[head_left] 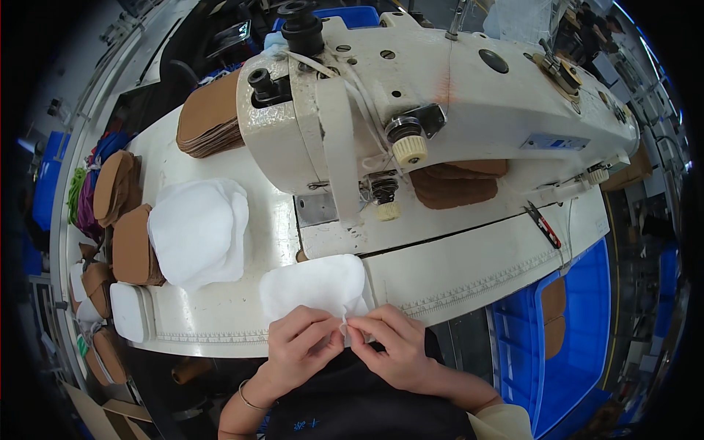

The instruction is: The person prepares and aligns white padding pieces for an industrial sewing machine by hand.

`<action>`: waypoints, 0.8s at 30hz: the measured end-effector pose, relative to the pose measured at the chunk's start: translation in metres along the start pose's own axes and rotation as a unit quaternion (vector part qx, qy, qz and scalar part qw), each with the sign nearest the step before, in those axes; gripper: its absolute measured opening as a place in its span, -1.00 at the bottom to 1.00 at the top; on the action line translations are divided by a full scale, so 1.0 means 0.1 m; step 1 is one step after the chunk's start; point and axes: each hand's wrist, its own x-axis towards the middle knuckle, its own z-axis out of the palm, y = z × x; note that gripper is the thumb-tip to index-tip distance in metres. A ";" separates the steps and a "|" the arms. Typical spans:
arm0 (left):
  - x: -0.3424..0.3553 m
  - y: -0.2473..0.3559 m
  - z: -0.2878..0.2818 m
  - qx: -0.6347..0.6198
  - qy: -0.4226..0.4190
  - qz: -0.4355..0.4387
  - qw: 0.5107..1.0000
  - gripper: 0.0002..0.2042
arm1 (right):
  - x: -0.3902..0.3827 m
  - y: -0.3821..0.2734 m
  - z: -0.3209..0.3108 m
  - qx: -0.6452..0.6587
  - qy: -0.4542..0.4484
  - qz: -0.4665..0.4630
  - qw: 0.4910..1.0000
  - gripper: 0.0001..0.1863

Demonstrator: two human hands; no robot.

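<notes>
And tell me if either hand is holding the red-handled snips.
No, the snips lie on the table, while the left hand and right hand pinch the near edge of a white sheet.

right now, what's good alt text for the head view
The person's left hand and right hand pinch the near right corner of a white piece, before a cream sewing machine. A white stack and brown stacks lie left; a blue bin sits lower right.

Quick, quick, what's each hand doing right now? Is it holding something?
Left hand: closed, fingers pinching the white sheet near its close right corner.
Right hand: closed too, pinching at the same spot.
</notes>
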 end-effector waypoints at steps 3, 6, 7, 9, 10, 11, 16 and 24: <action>-0.01 0.02 -0.02 -0.015 0.004 -0.012 1.000 -0.81 | -0.01 -0.01 0.00 -0.020 0.011 -0.013 1.000 -0.75; -0.07 -0.07 -0.07 -0.145 0.038 -0.132 0.980 -0.81 | -0.04 0.01 -0.03 0.051 0.025 0.024 0.998 -0.75; -0.10 -0.11 -0.11 -0.238 0.075 -0.215 0.944 -0.80 | -0.06 0.02 -0.07 0.069 0.012 0.065 0.995 -0.76; -0.11 -0.13 -0.15 -0.286 0.069 -0.243 0.924 -0.74 | -0.07 0.02 -0.10 0.088 -0.001 0.105 0.991 -0.76; -0.09 -0.10 -0.15 -0.284 0.024 -0.222 0.933 -0.70 | -0.06 0.02 -0.10 0.099 -0.001 0.104 0.990 -0.77; -0.07 -0.07 -0.15 -0.281 -0.021 -0.200 0.938 -0.65 | -0.06 0.02 -0.09 0.110 -0.001 0.102 0.989 -0.78; -0.03 0.14 0.00 -0.005 -0.014 -0.091 0.996 -0.61 | -0.06 0.00 -0.10 0.124 -0.012 0.118 0.985 -0.80; 0.01 -0.27 -0.76 -0.107 0.369 -0.250 0.889 -0.94 | -0.11 0.02 -0.11 0.123 0.008 0.130 0.984 -0.78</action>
